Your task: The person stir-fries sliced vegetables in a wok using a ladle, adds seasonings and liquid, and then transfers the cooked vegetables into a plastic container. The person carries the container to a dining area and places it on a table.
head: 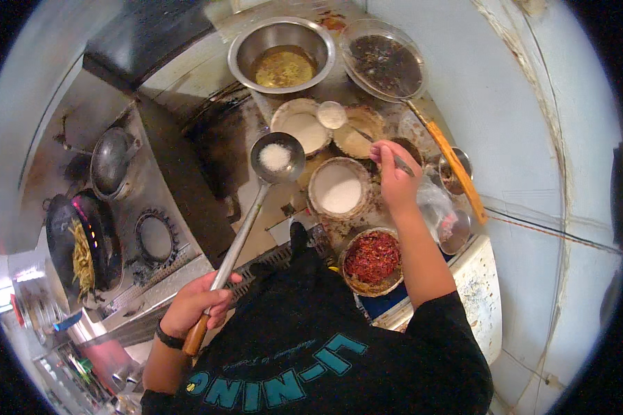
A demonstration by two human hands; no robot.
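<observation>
My left hand grips a long-handled steel ladle near its wooden end. White granules lie in the ladle's bowl. Between the fingers of my right hand is the handle of a small metal spoon. Its bowl, with something white in it, hangs over the seasoning containers. Below it are a round tub of white powder and a tub of pale tan powder. Closer to me stand a tub of white granules and a container of crushed red chilli.
At the back are a steel basin of yellowish oil and a wire strainer with dark bits and a wooden handle. To the left, a black wok holding pale strips sits beside a gas burner. A wall bounds the right.
</observation>
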